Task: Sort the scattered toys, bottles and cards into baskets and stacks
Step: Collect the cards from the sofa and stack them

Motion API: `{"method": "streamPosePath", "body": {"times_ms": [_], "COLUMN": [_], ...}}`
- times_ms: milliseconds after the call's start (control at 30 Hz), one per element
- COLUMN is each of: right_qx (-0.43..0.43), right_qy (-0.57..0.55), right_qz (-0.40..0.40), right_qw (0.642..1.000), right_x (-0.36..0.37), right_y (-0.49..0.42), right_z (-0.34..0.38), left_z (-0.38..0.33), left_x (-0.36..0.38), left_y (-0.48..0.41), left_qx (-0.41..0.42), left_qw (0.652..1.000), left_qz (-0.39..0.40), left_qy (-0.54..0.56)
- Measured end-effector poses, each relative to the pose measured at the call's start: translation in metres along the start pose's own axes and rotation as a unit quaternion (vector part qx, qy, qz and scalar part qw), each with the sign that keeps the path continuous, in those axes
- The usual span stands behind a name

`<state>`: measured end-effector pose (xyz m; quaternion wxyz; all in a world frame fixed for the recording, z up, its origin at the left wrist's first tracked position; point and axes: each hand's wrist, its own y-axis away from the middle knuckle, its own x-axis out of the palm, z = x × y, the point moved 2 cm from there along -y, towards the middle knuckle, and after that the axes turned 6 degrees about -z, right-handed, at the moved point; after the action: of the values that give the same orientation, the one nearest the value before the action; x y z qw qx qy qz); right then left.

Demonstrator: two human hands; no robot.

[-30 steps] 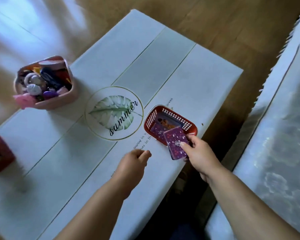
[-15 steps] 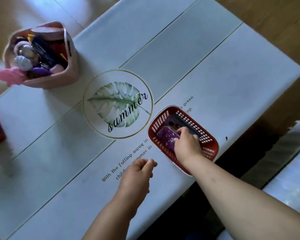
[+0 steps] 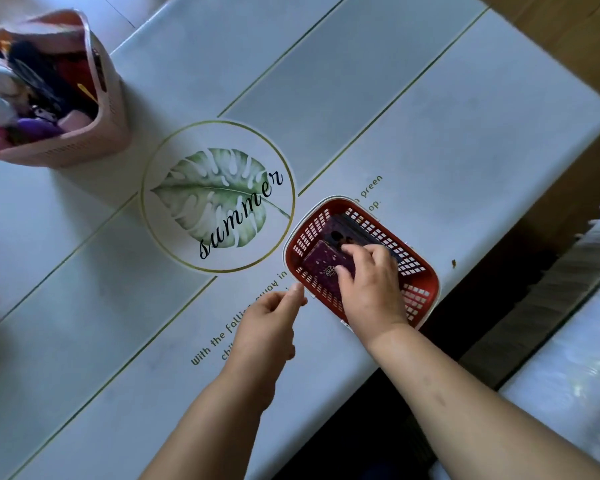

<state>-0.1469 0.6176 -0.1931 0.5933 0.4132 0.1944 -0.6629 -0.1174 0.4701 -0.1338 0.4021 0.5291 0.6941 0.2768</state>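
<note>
Purple card (image 3: 326,266) lies in the red basket (image 3: 421,289), pinched by right hand (image 3: 371,289); left hand (image 3: 264,323) loose, empty.

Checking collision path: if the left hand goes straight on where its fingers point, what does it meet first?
The red basket: the left hand points at its near corner, fingertips almost at the rim. Height gap unclear.

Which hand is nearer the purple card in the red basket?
Right. The right hand is inside the red basket, thumb and fingers on the purple card. The left hand is outside the basket, fingertips by its rim, off the card.
</note>
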Motion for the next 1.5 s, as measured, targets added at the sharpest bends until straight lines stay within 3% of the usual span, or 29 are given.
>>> {"method": "streamPosePath", "body": {"times_ms": [67, 167, 233, 367, 500, 667, 833, 967, 1167, 1333, 1500], "right_qx": [0.009, 0.056, 0.067, 0.065, 0.074, 0.003, -0.007, 0.026, 0.106, 0.192, 0.317], "right_qy": [-0.112, -0.236, -0.248, -0.159, 0.001, 0.215, 0.301, 0.243, 0.041, -0.072, -0.126], "right_qz": [0.036, 0.201, 0.215, 0.145, 0.098, 0.209, 0.241, 0.196, 0.026, -0.087, -0.148], "right_qw": [0.993, 0.949, 0.942, 0.974, 0.992, 0.954, 0.923, 0.95, 0.993, 0.975, 0.928], "right_x": [-0.024, -0.049, -0.054, -0.071, -0.081, -0.048, -0.035, -0.045, -0.096, -0.15, -0.188], "right_y": [0.016, 0.044, 0.056, 0.054, 0.031, 0.005, -0.002, 0.005, 0.042, 0.097, 0.178], "right_z": [0.01, 0.03, 0.031, 0.014, -0.013, -0.023, -0.026, -0.032, -0.043, -0.073, -0.129], "left_z": [-0.005, -0.011, -0.013, -0.017, -0.019, -0.012, -0.006, -0.007, -0.023, -0.035, -0.022], "left_x": [0.005, 0.018, 0.027, 0.042, 0.047, 0.042, 0.036, 0.035, 0.052, 0.092, 0.152], "left_y": [0.002, 0.007, 0.012, 0.022, 0.026, 0.025, 0.028, 0.031, 0.054, 0.086, 0.145], "left_qx": [-0.029, -0.064, -0.073, -0.043, 0.006, 0.018, 0.038, 0.053, 0.075, 0.125, 0.185], "left_qw": [0.998, 0.991, 0.985, 0.984, 0.992, 0.998, 0.996, 0.994, 0.985, 0.965, 0.909], "left_qz": [0.018, 0.08, 0.123, 0.162, 0.129, 0.046, 0.031, 0.029, 0.066, 0.125, 0.224], "left_qy": [0.047, 0.092, 0.092, 0.062, -0.01, -0.032, -0.071, -0.096, -0.141, -0.196, -0.3]}}
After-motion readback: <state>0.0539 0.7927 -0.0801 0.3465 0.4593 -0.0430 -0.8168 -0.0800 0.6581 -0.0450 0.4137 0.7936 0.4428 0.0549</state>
